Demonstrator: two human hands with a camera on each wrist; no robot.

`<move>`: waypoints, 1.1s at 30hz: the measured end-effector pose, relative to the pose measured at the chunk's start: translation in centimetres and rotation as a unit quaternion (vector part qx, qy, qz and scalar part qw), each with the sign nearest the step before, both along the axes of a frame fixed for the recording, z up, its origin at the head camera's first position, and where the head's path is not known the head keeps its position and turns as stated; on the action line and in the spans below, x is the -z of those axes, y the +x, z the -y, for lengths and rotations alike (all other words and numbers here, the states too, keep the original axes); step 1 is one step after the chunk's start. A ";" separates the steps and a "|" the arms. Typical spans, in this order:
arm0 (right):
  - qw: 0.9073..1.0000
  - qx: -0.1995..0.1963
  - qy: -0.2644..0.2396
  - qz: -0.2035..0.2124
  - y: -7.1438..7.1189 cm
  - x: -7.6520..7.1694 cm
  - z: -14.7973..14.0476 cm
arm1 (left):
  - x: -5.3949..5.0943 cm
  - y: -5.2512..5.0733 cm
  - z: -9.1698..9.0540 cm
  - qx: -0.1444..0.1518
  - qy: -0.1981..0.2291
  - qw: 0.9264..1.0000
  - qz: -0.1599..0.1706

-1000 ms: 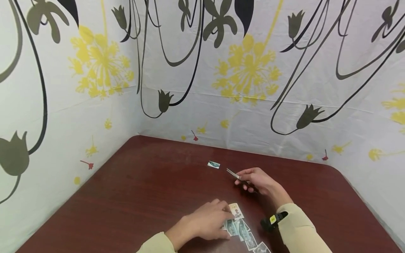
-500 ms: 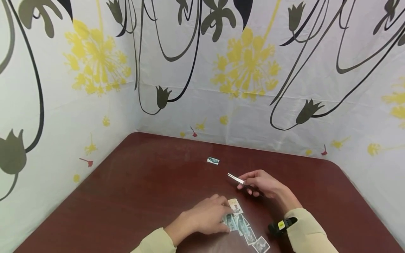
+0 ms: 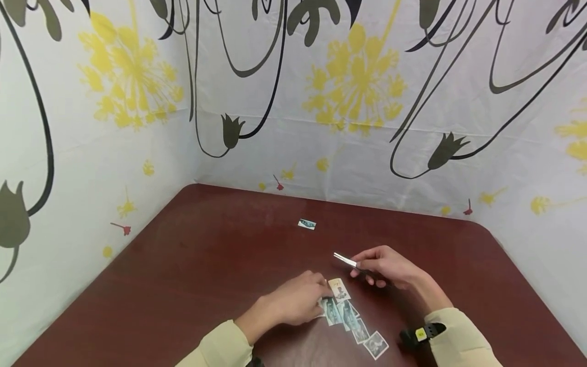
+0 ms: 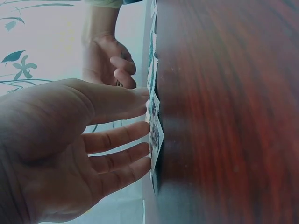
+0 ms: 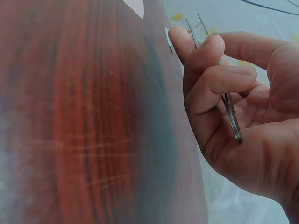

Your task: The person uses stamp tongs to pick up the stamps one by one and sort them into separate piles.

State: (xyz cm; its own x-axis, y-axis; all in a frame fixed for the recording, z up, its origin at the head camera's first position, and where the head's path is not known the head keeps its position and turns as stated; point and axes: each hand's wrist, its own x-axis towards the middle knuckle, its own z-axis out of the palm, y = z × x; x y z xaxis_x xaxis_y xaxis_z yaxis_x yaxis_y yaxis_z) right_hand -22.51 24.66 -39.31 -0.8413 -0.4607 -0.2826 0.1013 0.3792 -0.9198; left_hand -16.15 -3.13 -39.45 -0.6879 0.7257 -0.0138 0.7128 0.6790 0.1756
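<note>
Several small postage stamps lie overlapping in a slanting row on the table. At its far end is a pale yellow stamp [image 3: 339, 289], then blue-green stamps [image 3: 348, 315], and a grey stamp [image 3: 376, 345] at the near end. My left hand [image 3: 298, 298] is at the row's left side. In the left wrist view its fingers [image 4: 124, 135] reach out fairly straight, their tips at the stamps' edges. My right hand [image 3: 390, 267] holds metal tweezers [image 3: 345, 259] above the table, beyond the row. Their tips point left and stand apart, with nothing seen between them.
A lone blue-green stamp [image 3: 307, 224] lies farther back on the dark red-brown table [image 3: 220, 244]. Patterned white cloth [image 3: 275, 127] hangs behind the table's back and left edges. A black wristband [image 3: 422, 334] sits at the right cuff.
My right hand has drawn back with the tweezers, nearer to me and away from the lone stamp. The left hand has shifted slightly left, showing more of the stamps. The head view has tilted down.
</note>
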 end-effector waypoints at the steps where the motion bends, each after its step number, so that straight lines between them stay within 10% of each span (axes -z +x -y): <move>1: 1.000 0.000 0.001 0.000 0.1 0.0 0.0 | 0.0 -0.1 0.0 0.001 -0.001 1.000 0.000; 33: 0.999 -0.045 -0.019 0.014 6.4 0.3 -0.5 | 0.3 -0.3 0.0 0.025 0.004 0.999 -0.024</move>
State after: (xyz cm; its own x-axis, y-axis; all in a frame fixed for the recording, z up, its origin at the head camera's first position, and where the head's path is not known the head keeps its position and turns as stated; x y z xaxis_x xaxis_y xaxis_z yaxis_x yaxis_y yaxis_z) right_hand -16.07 25.14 -39.64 -0.7879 -0.5456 -0.2855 0.0935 0.3522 -0.9312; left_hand -16.41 -3.15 -39.79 -0.6503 0.7593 0.0248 0.7537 0.6408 0.1459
